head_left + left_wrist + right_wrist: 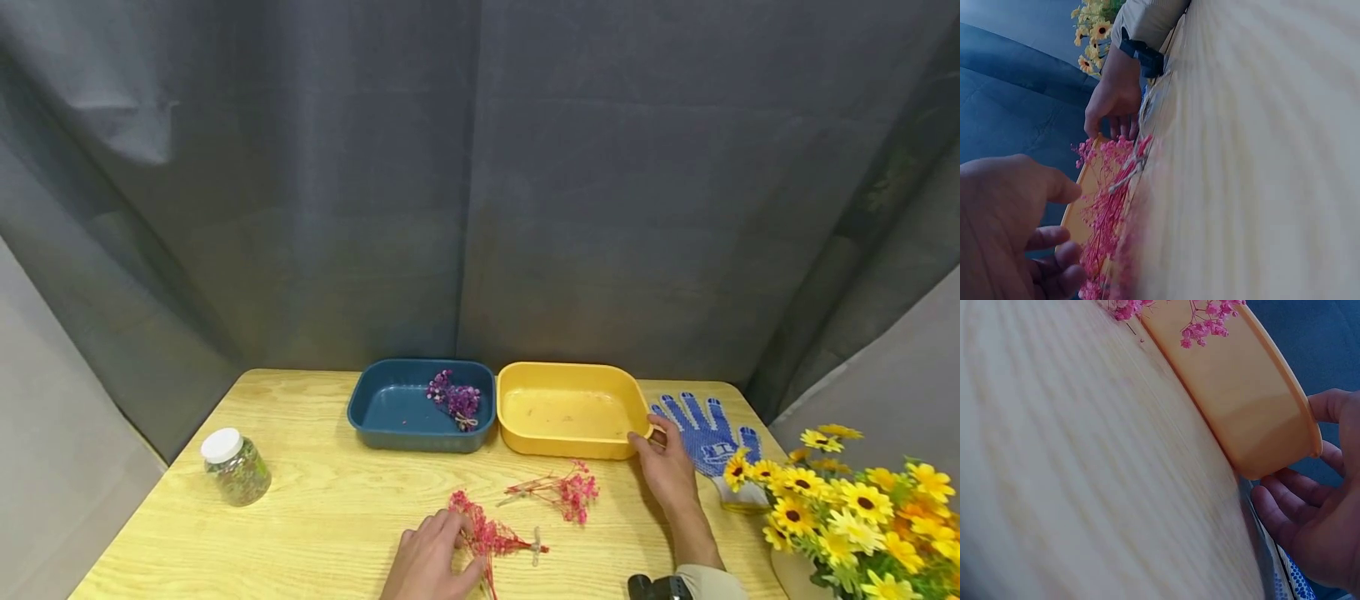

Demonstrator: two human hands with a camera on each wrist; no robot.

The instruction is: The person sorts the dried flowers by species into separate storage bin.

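Observation:
My right hand (669, 473) holds the front right corner of a yellow plastic basin (570, 410), its thumb at the rim and its fingers along the outer wall in the right wrist view. Low in the head view, my left hand (431, 560) is beside a bunch of pink dried flowers (489, 533) tied with twine. Its fingers are loosely bent, and in the left wrist view the thumb stands apart from them, with the flowers (1107, 219) just beyond the fingertips. Another pink bunch (577, 493) lies in front of the yellow basin.
A dark blue basin (386, 408) stands left of the yellow one, with a purple flower bunch (461, 402) inside. On the left stands a white-lidded jar (238, 471). A blue and white glove (705, 437) and a vase of yellow flowers (855, 517) are at the right. A grey curtain hangs behind.

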